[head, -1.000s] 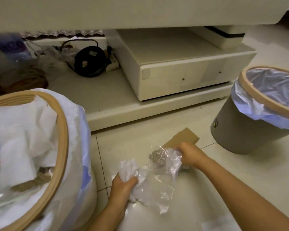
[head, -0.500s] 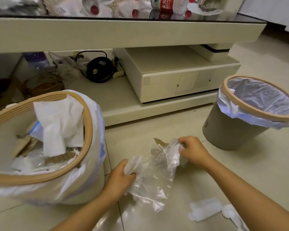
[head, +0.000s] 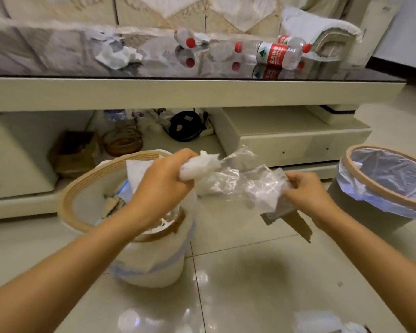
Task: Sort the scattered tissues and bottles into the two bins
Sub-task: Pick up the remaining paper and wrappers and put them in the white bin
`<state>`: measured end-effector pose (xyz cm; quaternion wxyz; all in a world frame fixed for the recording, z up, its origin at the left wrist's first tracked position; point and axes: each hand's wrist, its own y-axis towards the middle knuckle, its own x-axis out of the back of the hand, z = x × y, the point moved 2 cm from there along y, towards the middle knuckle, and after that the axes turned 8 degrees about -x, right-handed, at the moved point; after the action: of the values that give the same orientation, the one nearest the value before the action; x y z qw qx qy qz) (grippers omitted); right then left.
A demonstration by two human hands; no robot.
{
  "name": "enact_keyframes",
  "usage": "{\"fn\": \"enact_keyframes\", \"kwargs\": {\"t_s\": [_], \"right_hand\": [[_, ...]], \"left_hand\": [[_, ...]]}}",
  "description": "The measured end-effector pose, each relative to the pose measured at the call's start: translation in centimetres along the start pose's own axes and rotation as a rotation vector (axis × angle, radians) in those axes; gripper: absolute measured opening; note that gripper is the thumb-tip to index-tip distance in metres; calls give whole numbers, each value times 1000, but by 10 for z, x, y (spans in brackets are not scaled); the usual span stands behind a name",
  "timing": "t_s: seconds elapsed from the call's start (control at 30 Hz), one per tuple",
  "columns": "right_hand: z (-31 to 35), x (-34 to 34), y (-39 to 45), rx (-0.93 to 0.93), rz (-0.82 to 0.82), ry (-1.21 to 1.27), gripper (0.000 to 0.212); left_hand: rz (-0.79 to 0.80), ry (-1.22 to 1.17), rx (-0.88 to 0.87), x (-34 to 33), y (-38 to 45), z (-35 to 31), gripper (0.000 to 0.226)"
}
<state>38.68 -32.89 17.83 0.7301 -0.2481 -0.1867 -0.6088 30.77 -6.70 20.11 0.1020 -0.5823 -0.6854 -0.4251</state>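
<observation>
Hands raised above floor: left hand [head: 165, 180] fisted on crumpled white tissue [head: 198, 167] over wood-rimmed lined bin [head: 82, 188]; right hand [head: 305, 188] pinching clear plastic wrapper [head: 247, 186] and brown cardboard scrap [head: 296, 222]. Red-labelled plastic bottle [head: 271, 54] lying on glossy surface [head: 202, 66].

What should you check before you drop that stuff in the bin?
1. Left hand grips the tissue: ok.
2. Right hand holds the clear plastic and cardboard piece: ok.
3. Tissue above the left bin: not ok, it hangs just past the rim.
4. Room left in that bin: ok, though it already holds paper.
5. Right bin lined and open: ok.
6. Bottles on the table sorted: not ok, not yet.
</observation>
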Motion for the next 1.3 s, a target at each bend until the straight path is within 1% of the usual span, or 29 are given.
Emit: {"fn": "enact_keyframes", "kwargs": {"t_s": [0.07, 0.1, 0.17, 0.2, 0.23, 0.27, 0.33, 0.4, 0.43, 0.47, 0.57, 0.6, 0.63, 0.67, 0.7, 0.73, 0.77, 0.8, 0.87, 0.9, 0.93, 1.03, 1.07, 1.1, 1.17, 1.23, 1.3], "right_hand": [[14, -7, 1, 18, -31, 18, 14], [21, -11, 1, 18, -38, 16, 12], [35, -18, 1, 15, -33, 22, 15], [42, -22, 1, 17, -24, 27, 15], [50, -25, 1, 23, -16, 38, 14], [58, -28, -1, 34, -11, 50, 12], [75, -33, -3, 60, -15, 64, 9], [95, -36, -6, 108, -11, 53, 9], [105, -38, -8, 131, -4, 54, 9], [116, -39, -10, 149, 0, 63, 9], [149, -45, -14, 207, 8, 105, 10], [159, -47, -16, 224, 20, 123, 11], [169, -49, -17, 239, 39, 139, 11], [177, -52, -18, 250, 64, 155, 12], [184, -55, -19, 261, 93, 171, 12], [191, -60, -19, 271, 121, 187, 11], [196, -64, -19, 275, 145, 203, 11], [200, -70, -18, 270, 163, 217, 11], [207, -82, -16, 246, 193, 244, 13], [211, -87, -15, 235, 207, 258, 16], [214, -93, -13, 225, 222, 277, 18], [221, -107, -10, 210, 284, 366, 24], [221, -113, -9, 195, 312, 402, 26], [220, -119, -9, 168, 342, 438, 27], [213, -134, -7, 85, 405, 488, 29], [200, -150, -4, -7, 438, 485, 30], [184, -165, 0, -74, 457, 441, 29]], "left_hand": [[-36, 127, 18, 32, 3, 19, 22], [-41, 227, 33, 44, 2, 31, 22], [-33, 486, 22, 65, -1, 52, 23], [-12, 621, -16, 72, -4, 61, 27], [58, 751, -52, 75, -7, 71, 33], [175, 864, -66, 74, -9, 80, 37], [444, 1000, -17, 67, -14, 102, 37], [640, 994, 58, 60, -16, 117, 29], [715, 937, 107, 57, -18, 122, 28], [793, 857, 187, 52, -19, 125, 36], [1081, 666, 563, 36, -26, 133, 86], [1128, 574, 681, 30, -29, 134, 98], [1132, 474, 800, 27, -33, 138, 105], [1112, 391, 889, 25, -35, 138, 105], [1090, 357, 915, 25, -37, 138, 100], [1081, 351, 877, 27, -36, 139, 92], [1051, 348, 791, 29, -35, 138, 78], [979, 338, 690, 33, -31, 134, 63], [722, 251, 538, 47, -22, 136, 38], [593, 193, 492, 54, -17, 137, 31], [471, 148, 463, 62, -15, 140, 27], [171, 74, 438, 78, -12, 147, 20], [66, -17, 447, 82, -11, 146, 17], [-24, -157, 480, 85, -12, 144, 18], [-163, -470, 568, 91, -13, 136, 31], [-238, -697, 634, 94, -16, 133, 49], [-280, -837, 664, 94, -17, 133, 65]]}}
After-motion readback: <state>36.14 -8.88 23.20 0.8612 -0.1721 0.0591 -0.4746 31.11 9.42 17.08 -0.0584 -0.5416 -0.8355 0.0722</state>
